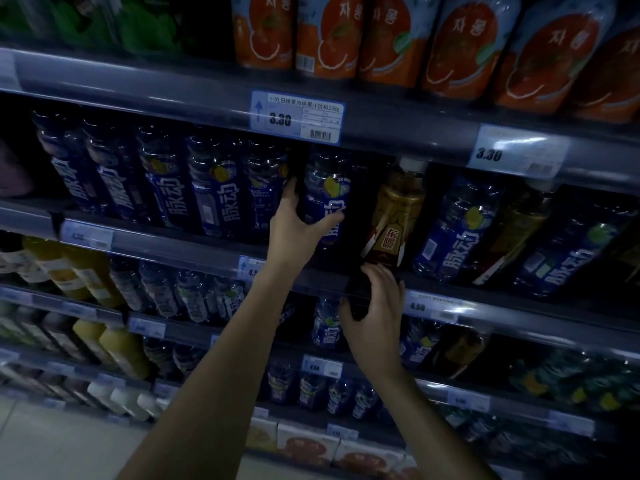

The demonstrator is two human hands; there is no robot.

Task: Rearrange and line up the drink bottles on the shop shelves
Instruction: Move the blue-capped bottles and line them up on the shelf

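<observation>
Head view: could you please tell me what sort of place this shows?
Probably a shop's drinks aisle: tiered shelves packed with blue bottles, price tags reading 3.30 on the edges.

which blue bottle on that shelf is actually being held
The blue bottle directly left of the gold bottle: the left hand grips its lower half. The rest of the blue row stands untouched.

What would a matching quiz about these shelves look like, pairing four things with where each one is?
Things:
1. left hand
2. right hand
3. orange-labelled drinks
4. yellow bottles

Places:
A. on the top shelf
B. on the lower shelves, far left
C. gripping the blue bottle
D. holding the gold bottle at its base

Pairs: 1-C, 2-D, 3-A, 4-B
</observation>
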